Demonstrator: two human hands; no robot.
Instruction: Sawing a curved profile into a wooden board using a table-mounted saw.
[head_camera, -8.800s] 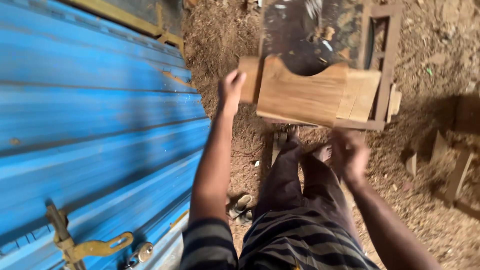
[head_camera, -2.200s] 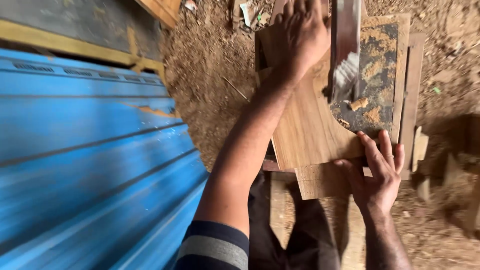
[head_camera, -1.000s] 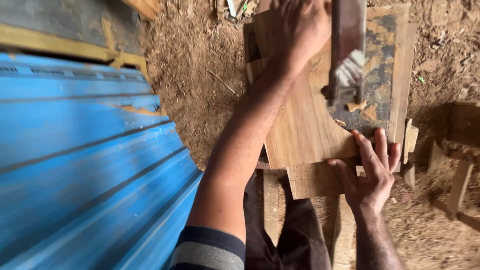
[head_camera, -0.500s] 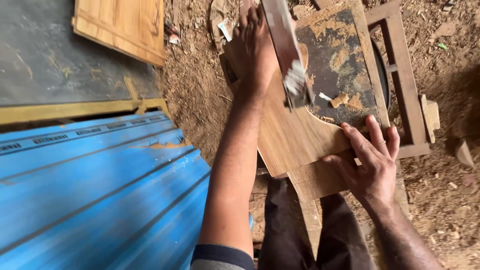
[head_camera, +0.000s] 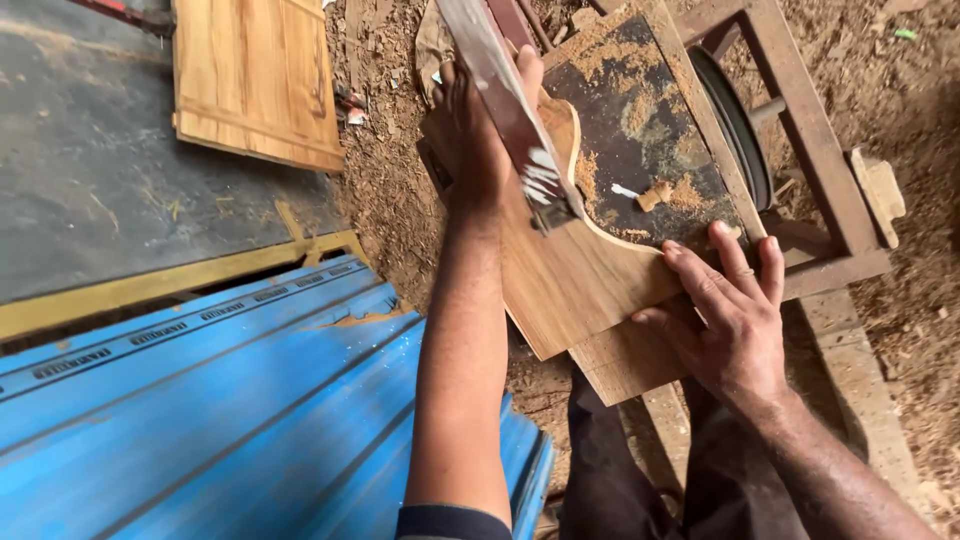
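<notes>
In the middle of the frame a flat wooden board (head_camera: 575, 285) with a curved cut edge is lying on the dusty saw table (head_camera: 640, 130), which is seen in the upper middle, and a narrow saw blade (head_camera: 510, 110) with its guard crosses the board from the top of the frame. The board is judged to be stiff and solid, not heavy for two hands, and it should not bend when it is pushed; its face looks smooth and a little dusty, so it may slide easily on the sawdust. The left hand (head_camera: 480, 130) is laid at the far end of the board, in the upper middle of the frame, just beside the blade; it seems to be pressed down flat, but the fingers are partly hidden by the blade, so a closed grip cannot be told for sure. The right hand (head_camera: 735, 320) is spread open with the fingers flat on the near corner of the board and on a second plank (head_camera: 625, 365) under it, at the right of centre; nothing is clenched. A good hold is judged to be on the flat faces well away from the blade, because the thin curved edge is close to the cutting line. At the left a blue corrugated sheet (head_camera: 200, 400) is seen, and in the upper left a wooden panel (head_camera: 255, 80) is lying on a dark surface.
</notes>
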